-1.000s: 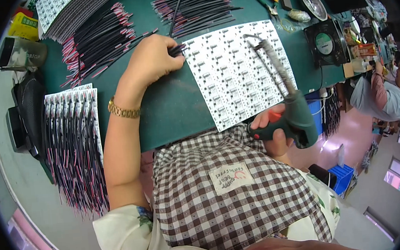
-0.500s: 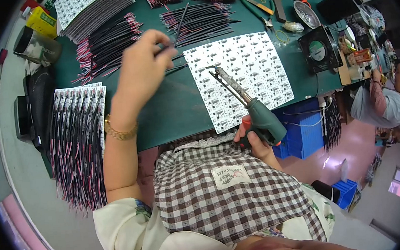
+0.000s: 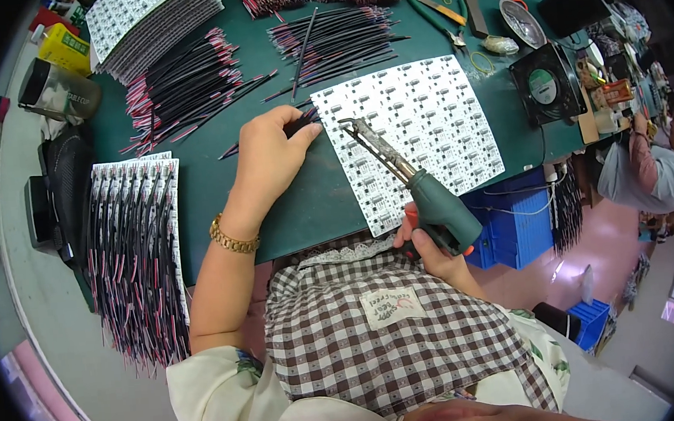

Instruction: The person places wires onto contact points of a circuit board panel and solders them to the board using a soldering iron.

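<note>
My left hand (image 3: 271, 148) is closed in a pinch beside the left edge of a white circuit board panel (image 3: 446, 125). Short black wires (image 3: 310, 116) show at its thumb and fingertips; their exact number is hidden. Wrapped round the handle of a green soldering gun (image 3: 442, 205) is my right hand (image 3: 436, 258), at the panel's near edge. The gun's metal tip points up and left, over the panel's left part. Beyond my left hand lie a pile of black wires with reddish ends (image 3: 182, 88) and a second wire pile (image 3: 330, 43).
At the left, a panel with many wires attached (image 3: 132, 252) overhangs the table edge. Stacked panels (image 3: 152, 22) stand at the far left. Pliers (image 3: 440, 17), a metal dish (image 3: 523, 24) and a black fan (image 3: 546, 84) are on the right. Another person (image 3: 645, 163) sits farther right.
My left hand has come down and toward the panel's left edge, from above the wire piles. The soldering gun has shifted slightly left and down.
</note>
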